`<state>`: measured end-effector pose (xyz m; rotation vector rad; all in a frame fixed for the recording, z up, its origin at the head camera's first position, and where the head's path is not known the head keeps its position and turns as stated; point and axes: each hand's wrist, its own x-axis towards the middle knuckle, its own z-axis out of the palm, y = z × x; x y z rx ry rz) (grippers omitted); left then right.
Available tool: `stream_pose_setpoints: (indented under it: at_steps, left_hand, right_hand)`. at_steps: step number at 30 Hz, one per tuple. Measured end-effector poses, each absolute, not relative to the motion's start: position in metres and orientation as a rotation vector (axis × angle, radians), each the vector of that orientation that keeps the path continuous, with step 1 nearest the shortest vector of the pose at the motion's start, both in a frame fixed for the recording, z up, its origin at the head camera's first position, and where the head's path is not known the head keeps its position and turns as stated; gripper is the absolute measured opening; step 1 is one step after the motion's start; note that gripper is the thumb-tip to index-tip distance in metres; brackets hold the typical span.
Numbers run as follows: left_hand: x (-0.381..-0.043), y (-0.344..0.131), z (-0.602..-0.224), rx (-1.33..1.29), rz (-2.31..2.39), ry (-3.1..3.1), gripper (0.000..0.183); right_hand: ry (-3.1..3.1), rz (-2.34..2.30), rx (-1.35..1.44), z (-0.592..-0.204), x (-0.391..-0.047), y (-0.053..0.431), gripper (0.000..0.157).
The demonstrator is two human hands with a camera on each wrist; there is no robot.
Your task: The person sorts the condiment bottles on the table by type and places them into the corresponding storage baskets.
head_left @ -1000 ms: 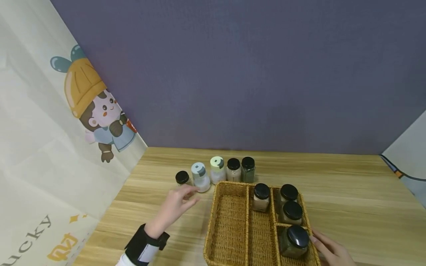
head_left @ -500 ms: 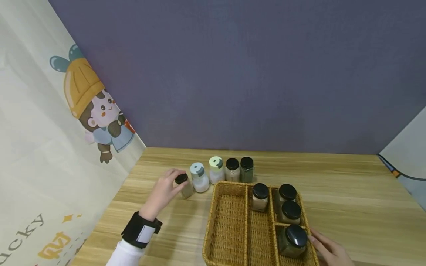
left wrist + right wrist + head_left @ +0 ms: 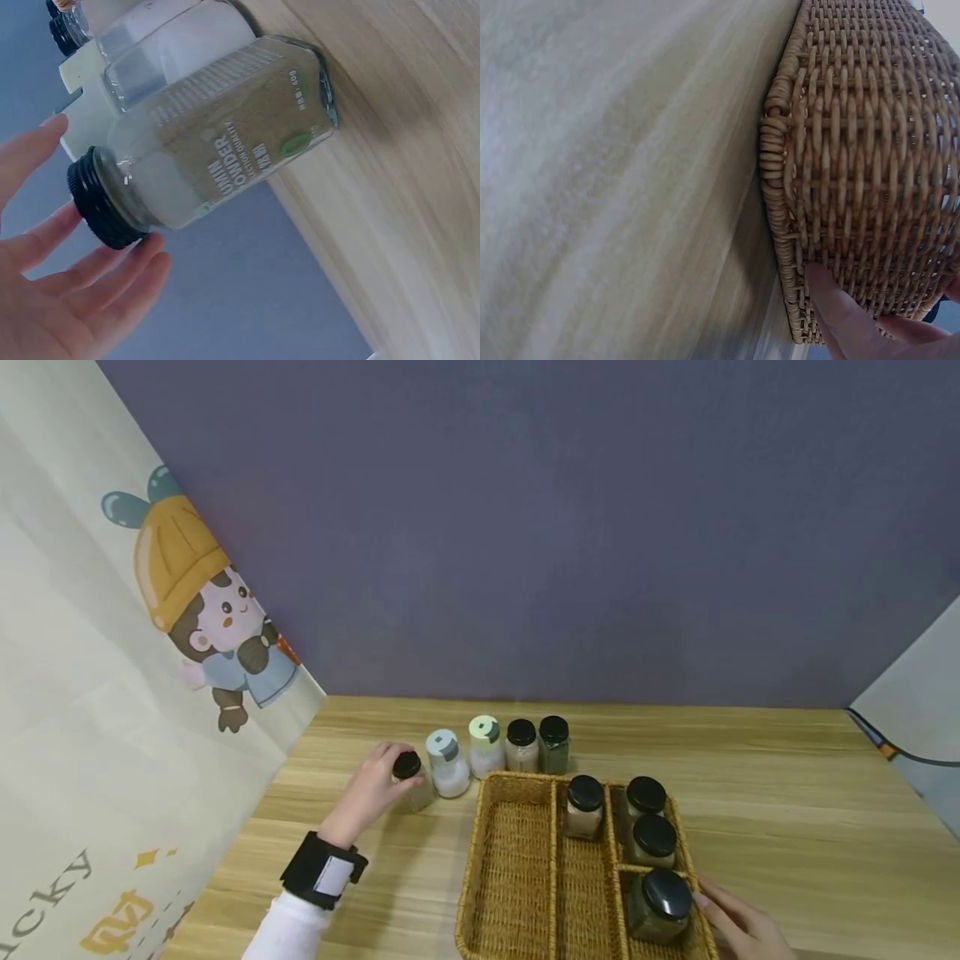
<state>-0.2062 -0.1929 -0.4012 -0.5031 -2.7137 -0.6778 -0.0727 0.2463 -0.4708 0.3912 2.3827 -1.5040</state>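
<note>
My left hand (image 3: 372,782) is around the black lid of a square glass jar of cumin powder (image 3: 217,142) at the left end of a row. In the left wrist view the fingers (image 3: 112,289) lie along one side of the lid, while the thumb (image 3: 30,154) stands apart from it. Upright beside it are two shakers, one with a pale blue lid (image 3: 443,745), one with a pale green lid (image 3: 484,729). My right hand (image 3: 742,920) rests against the outer right wall of a divided wicker basket (image 3: 870,165), fingers fairly straight.
Two more black-lidded jars, one pale (image 3: 521,746) and one green (image 3: 554,745), finish the row behind the basket. Inside the basket stand a middle jar (image 3: 584,807), two jars at the back right, including one (image 3: 654,839), and a larger jar (image 3: 660,906).
My left hand has moved left and back from in front of the pale blue shaker to the cumin jar's lid. The jars have kept their places, and the right hand stays at the basket.
</note>
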Motion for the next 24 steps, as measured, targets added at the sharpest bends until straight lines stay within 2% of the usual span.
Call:
stream_pose_setpoints:
  at_steps: [24]
  left_hand:
    - [-0.222,-0.203,-0.416,-0.555,-0.870,-2.755,0.047]
  right_hand:
    - [2.317,-1.593,0.396,-0.468,-0.069,0.244,0.069]
